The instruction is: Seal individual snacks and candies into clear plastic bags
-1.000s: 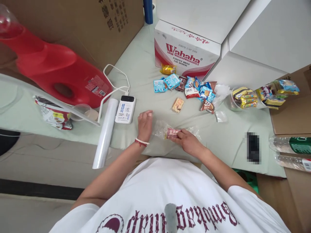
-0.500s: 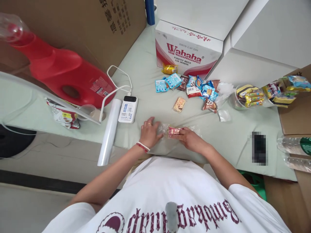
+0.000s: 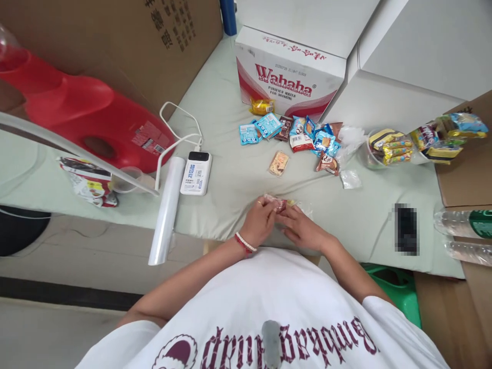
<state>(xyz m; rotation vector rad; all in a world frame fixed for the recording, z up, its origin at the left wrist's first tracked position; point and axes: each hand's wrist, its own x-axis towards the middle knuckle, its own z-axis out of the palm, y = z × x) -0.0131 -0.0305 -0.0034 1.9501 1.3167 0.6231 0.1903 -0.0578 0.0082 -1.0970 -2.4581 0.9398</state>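
Packet (image 3: 282, 205) in red and clear film lies, in the head view, near the front edge of the table (image 3: 223, 218), probably for comfortable reach. Left hand (image 3: 257, 221) pinches one end, seemingly to steady it; right hand (image 3: 303, 226) meets the other, its grip unclear.

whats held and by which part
Red snack, by its left end in the left grip; the right grip is at its near side, whether holding cannot be told.
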